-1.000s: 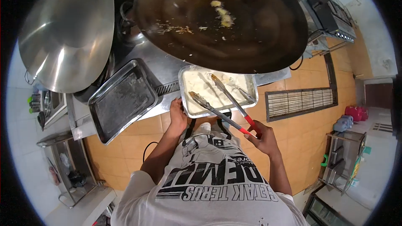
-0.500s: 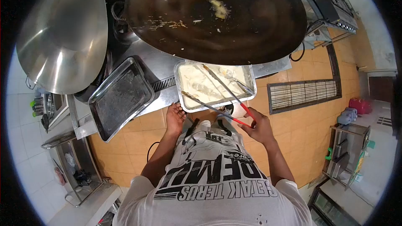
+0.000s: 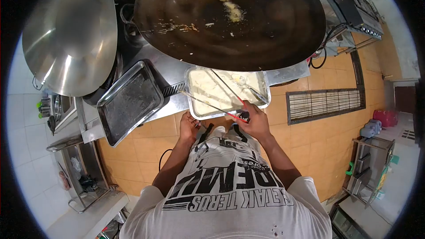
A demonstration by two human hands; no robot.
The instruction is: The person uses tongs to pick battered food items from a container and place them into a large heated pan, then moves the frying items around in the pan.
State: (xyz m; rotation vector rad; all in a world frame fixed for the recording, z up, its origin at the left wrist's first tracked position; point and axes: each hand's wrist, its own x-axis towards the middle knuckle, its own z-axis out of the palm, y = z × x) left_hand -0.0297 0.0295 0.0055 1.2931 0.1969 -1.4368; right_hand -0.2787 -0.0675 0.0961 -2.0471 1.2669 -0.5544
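The person's white shirt (image 3: 226, 194) carries black print, seen upside down from the head camera: "GETAK TERUS" reads clearly along one line, larger block letters sit above it that I cannot make out whole, and a smaller line near the chest is too small to read. The right hand (image 3: 253, 121) is closed around the red-handled end of a pair of tongs (image 3: 219, 93), whose two metal arms stand spread apart and reach toward 11 o'clock over the steel tray of pale batter (image 3: 226, 92), with their tips above the batter. The left hand (image 3: 189, 126) lies at the tray's near rim, at about 8 o'clock from the tray, fingers bent and touching or nearly touching the edge; whether it actually grips the rim cannot be told. At 12 o'clock from the tray the big dark wok (image 3: 230, 17) overhangs it, with a few yellowish bits in the oil. At 9 o'clock lies an empty dark baking tray (image 3: 130, 102), and at 10 o'clock the shiny steel lid (image 3: 71, 35). Compared with half a second ago, the right hand has drawn in from the 4 o'clock side to the tray's near edge, so the tongs lie flatter over the batter; the left hand has hardly moved.
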